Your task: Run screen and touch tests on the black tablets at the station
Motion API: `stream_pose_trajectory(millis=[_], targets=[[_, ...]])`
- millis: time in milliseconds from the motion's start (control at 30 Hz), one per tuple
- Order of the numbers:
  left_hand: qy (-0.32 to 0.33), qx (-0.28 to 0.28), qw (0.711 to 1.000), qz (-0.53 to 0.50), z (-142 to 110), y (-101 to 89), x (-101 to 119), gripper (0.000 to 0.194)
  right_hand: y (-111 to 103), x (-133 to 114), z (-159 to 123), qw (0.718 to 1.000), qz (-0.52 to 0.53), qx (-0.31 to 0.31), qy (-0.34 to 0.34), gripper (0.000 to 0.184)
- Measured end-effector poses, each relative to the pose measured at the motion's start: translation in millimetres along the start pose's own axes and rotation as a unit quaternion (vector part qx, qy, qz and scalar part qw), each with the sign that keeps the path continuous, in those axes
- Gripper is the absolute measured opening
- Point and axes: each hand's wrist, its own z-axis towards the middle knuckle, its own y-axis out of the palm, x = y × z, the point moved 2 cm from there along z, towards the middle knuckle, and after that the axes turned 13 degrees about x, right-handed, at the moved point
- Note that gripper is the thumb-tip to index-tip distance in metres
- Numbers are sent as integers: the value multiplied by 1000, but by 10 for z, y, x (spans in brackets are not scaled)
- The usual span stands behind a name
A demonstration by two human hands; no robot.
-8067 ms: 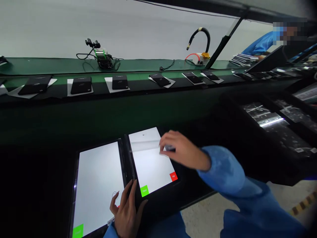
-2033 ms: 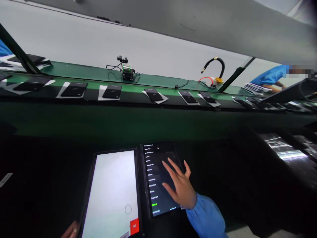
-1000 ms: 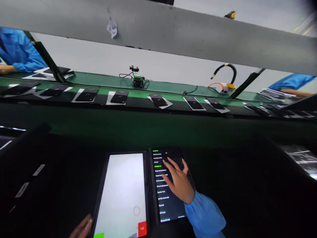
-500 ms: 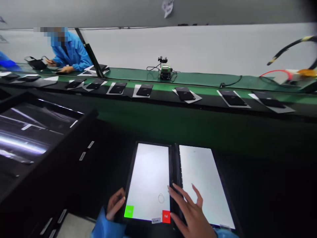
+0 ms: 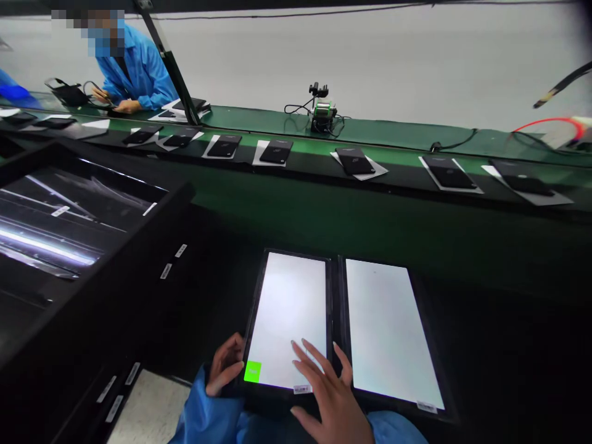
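Two tablets with lit white screens lie side by side on a black surface. My left hand grips the lower left edge of the left tablet, thumb and curled fingers at its frame. A green square shows in that screen's lower left corner. Over the lower right of the same screen is my right hand, fingers spread, holding nothing; whether a fingertip touches the glass I cannot tell. It covers the screen's lower right corner. The right tablet lies close by, a small label on its bottom edge.
Beyond, a green and black conveyor carries several dark devices on white sheets. A black-walled tray with shiny panels stands left. A pale board lies at lower left. Across the line, a person in a blue coat handles something.
My right hand has moved left from beside the left tablet's right edge onto its screen, hiding the red corner square. My left hand stays at the edge. The camera view has tilted down.
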Motion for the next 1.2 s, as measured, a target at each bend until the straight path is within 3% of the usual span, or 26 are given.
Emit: stream_pose_trajectory(millis=[100, 233, 400, 533, 767, 1200], targets=[[6, -1, 1000, 2, -10, 23, 30, 33, -36, 35, -37, 1000, -11, -8, 27, 50], [-2, -5, 1000, -2, -27, 38, 42, 37, 20, -15, -28, 998, -41, 8, 53, 42], [-25, -6, 1000, -9, -43, 40, 35, 37, 228, -131, -5, 997, -70, 31, 28, 33], [-39, -20, 999, -18, -43, 37, 12, 37, 227, -158, 72, 994, -58, 90, 7, 17], [-48, -25, 998, -17, -21, -10, -63, 39, 105, -120, 146, 995, -66, 73, 1, 20], [-14, -7, 1000, 3, 11, -66, -112, 36, 178, -44, 129, 998, -42, 48, -27, 25]])
